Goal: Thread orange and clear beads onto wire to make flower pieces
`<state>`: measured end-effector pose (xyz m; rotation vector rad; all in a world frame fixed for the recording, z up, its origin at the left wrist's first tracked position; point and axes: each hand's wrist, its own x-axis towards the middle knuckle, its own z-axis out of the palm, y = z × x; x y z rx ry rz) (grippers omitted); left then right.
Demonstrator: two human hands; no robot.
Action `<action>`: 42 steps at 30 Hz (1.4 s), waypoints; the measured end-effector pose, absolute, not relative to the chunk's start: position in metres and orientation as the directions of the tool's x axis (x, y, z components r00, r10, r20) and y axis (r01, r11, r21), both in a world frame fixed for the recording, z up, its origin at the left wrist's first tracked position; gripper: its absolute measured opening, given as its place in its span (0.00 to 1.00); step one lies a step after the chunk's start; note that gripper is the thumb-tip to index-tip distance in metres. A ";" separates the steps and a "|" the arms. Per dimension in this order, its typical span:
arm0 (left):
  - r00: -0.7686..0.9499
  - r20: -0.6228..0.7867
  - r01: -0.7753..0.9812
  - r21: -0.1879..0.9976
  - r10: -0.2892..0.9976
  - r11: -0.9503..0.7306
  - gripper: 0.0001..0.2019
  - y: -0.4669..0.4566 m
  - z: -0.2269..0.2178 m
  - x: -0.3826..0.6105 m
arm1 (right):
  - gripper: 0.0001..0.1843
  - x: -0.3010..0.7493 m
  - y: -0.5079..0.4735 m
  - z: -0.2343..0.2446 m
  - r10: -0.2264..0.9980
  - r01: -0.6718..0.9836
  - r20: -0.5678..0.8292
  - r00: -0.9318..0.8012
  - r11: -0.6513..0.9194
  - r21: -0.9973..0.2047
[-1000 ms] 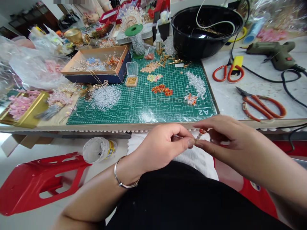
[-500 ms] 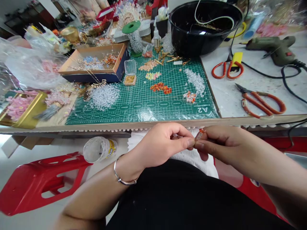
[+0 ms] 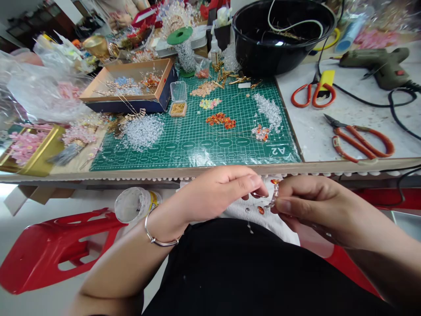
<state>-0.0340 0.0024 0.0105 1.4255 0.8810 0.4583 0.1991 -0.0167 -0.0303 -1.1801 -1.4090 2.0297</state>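
Both hands work over my lap, just below the table's front edge. My right hand pinches a short beaded wire strand with clear and orange beads. My left hand, a silver bangle on its wrist, has its fingers curled, with the fingertips close to the strand's left side. What they hold, if anything, is hidden. Small loose beads lie on the white cloth on my lap, beneath the hands.
A green cutting mat carries piles of clear beads and orange beads. Two red-handled scissors, a glue gun, a black bowl and a wooden box sit beyond. A red stool lies on the floor at left.
The hands have drawn slightly apart. The strand now hangs upright from my right fingers, and a few beads lie on the white cloth.
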 end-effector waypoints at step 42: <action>0.656 0.248 0.519 0.537 0.713 -0.665 0.09 -0.007 0.031 -0.021 | 0.19 0.196 -0.010 -0.025 0.649 0.013 -0.530 -0.546 -0.626 -0.780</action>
